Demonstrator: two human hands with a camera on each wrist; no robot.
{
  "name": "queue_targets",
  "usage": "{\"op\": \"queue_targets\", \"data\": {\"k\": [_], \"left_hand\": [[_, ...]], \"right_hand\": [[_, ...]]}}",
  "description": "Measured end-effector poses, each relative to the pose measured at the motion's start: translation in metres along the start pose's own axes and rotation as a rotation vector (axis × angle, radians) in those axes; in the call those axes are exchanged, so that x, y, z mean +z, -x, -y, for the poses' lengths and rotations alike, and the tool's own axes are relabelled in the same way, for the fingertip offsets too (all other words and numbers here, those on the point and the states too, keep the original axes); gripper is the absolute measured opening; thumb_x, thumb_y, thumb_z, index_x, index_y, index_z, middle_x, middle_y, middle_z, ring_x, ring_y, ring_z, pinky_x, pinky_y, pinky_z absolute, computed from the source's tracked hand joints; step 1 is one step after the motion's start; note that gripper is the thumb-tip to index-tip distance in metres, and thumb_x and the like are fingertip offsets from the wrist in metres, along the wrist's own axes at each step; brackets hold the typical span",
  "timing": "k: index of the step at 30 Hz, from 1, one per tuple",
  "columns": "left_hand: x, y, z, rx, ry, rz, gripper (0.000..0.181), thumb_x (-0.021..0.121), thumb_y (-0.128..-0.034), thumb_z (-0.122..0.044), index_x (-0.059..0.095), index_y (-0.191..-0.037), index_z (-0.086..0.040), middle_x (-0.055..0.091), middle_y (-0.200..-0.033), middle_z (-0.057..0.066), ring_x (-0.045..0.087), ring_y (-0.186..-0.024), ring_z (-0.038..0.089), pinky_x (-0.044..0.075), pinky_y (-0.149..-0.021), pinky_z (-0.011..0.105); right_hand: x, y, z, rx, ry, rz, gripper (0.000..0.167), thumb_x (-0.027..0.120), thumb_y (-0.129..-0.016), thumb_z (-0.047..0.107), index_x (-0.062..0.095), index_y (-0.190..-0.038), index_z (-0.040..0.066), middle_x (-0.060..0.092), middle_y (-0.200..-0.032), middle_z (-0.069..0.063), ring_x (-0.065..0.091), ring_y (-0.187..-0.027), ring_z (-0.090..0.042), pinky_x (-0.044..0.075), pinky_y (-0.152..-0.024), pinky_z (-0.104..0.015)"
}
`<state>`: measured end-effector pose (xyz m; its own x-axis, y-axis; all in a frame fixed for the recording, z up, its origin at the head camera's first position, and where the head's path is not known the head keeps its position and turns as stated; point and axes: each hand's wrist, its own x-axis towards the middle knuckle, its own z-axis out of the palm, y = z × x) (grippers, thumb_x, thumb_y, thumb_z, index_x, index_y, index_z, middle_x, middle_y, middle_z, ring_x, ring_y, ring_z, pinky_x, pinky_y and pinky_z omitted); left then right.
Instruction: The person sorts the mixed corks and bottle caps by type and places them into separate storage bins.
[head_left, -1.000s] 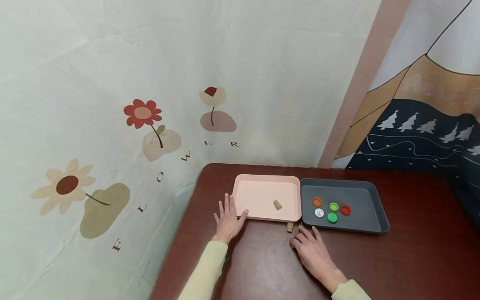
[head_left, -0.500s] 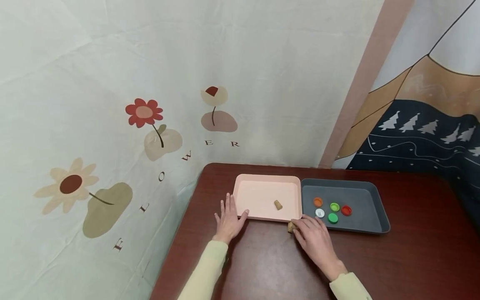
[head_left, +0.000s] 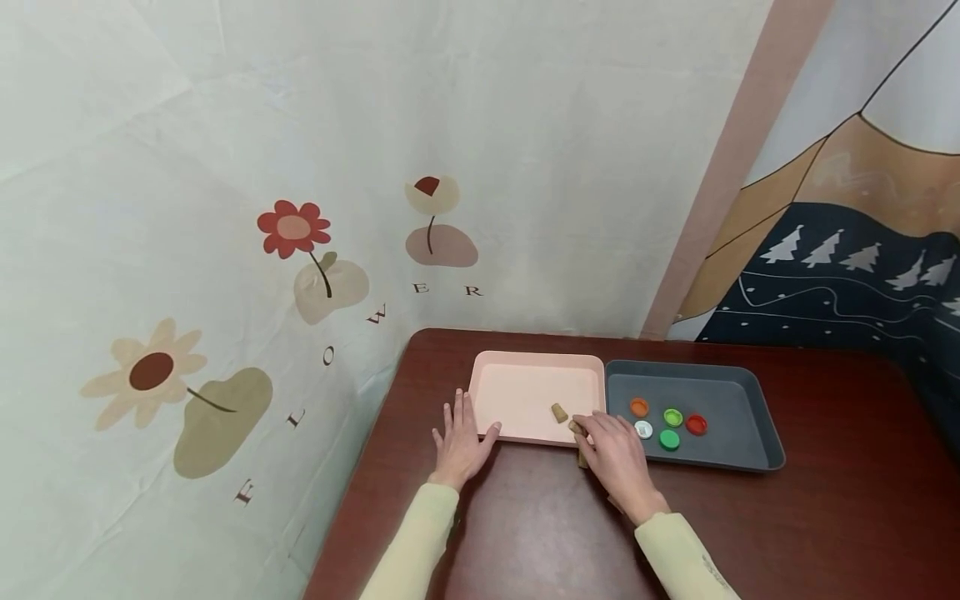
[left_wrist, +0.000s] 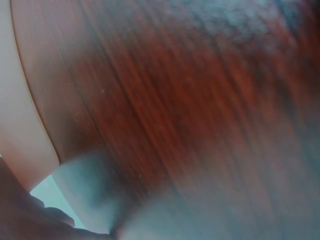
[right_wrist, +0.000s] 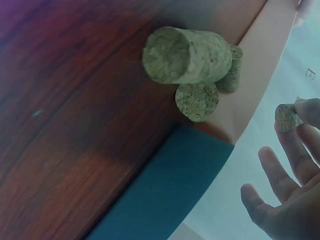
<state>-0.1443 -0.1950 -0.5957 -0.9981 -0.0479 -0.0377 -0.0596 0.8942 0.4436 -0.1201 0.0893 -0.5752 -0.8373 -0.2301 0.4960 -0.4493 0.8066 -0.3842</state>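
My right hand (head_left: pixel 617 454) pinches a cork (right_wrist: pixel 286 118) between thumb and finger, above the front right corner of the pink tray (head_left: pixel 517 392). Inside that tray lies another cork (head_left: pixel 559 412). Just in front of the tray, partly hidden by the right hand, a cork (head_left: pixel 582 460) sits on the table; the right wrist view shows several corks there, the nearest one (right_wrist: pixel 187 55) large in the picture. With straight, spread fingers, my left hand (head_left: pixel 457 448) touches the pink tray's front left corner. Only a dark part of it appears in the left wrist view.
A dark grey tray (head_left: pixel 731 417) stands against the pink one's right side. It holds several bottle caps, among them an orange cap (head_left: pixel 639 407) and a red cap (head_left: pixel 697 425). Both trays are on a brown wooden table (head_left: pixel 525 533), with printed curtains behind and at the left.
My right hand has moved left and away from me, from the table in front of the trays to over the pink tray's corner, a cork in its fingertips. The left hand stays put.
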Motion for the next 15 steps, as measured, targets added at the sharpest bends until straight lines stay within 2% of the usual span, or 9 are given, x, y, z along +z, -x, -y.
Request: {"op": "queue_targets", "data": {"k": [9,15], "left_hand": [[0.003,-0.001,0.001,0.006,-0.008,-0.010,0.095,0.050,-0.1000,-0.063,0.015,-0.166,-0.004,0.009,-0.174,0.012,0.012,-0.156,0.045,0.017,-0.111,0.080],[0.005,-0.002,0.002,0.009,-0.008,-0.018,0.095,0.049,-0.0997,-0.064,0.014,-0.166,-0.005,0.009,-0.174,0.011,0.012,-0.156,0.045,0.018,-0.111,0.080]], "right_hand": [[0.014,-0.017,0.001,-0.045,0.057,0.086,0.031,0.086,-0.084,0.012,0.077,-0.113,0.010,0.074,-0.097,-0.003,0.070,-0.100,-0.027,0.049,-0.098,-0.059],[0.018,-0.026,0.002,-0.034,0.084,0.166,0.023,0.084,-0.087,0.016,0.078,-0.108,0.010,0.074,-0.093,-0.003,0.070,-0.097,-0.027,0.050,-0.092,-0.059]]}}
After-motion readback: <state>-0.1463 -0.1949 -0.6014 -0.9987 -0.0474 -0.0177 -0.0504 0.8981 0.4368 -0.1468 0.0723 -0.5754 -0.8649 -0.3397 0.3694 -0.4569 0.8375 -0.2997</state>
